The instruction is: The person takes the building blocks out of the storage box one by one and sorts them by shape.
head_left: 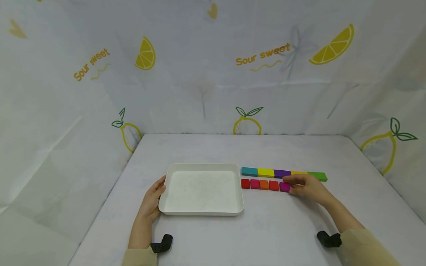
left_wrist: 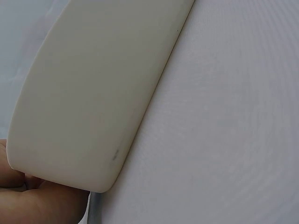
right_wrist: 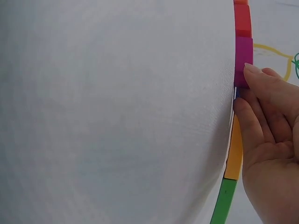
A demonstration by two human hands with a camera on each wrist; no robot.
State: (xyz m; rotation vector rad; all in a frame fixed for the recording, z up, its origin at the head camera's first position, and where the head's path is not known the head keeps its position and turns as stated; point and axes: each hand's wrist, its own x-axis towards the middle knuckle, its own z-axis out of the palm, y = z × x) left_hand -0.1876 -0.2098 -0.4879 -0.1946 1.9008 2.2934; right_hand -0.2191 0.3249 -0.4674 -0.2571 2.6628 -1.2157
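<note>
A shallow white tray [head_left: 202, 189] lies on the table, its front wall [left_wrist: 93, 93] filling much of the left wrist view. My left hand [head_left: 151, 201] holds the tray at its left edge, with fingers [left_wrist: 42, 203] against the end wall. My right hand [head_left: 309, 189] pinches a small magenta block [head_left: 284, 187] at the right end of a short row. In the right wrist view, the thumb lies on the end of that block [right_wrist: 243, 60]. The row continues leftward with a red block [head_left: 274, 186], an orange one [head_left: 264, 185], a pink one and another red one by the tray.
Behind runs a second row of longer blocks: teal [head_left: 249, 171], yellow [head_left: 265, 173], purple [head_left: 281, 173], orange-yellow [head_left: 298, 172] and green [head_left: 317, 176]. The right hand partly covers this row. A lemon-printed white cloth [head_left: 199, 74] hangs behind the table.
</note>
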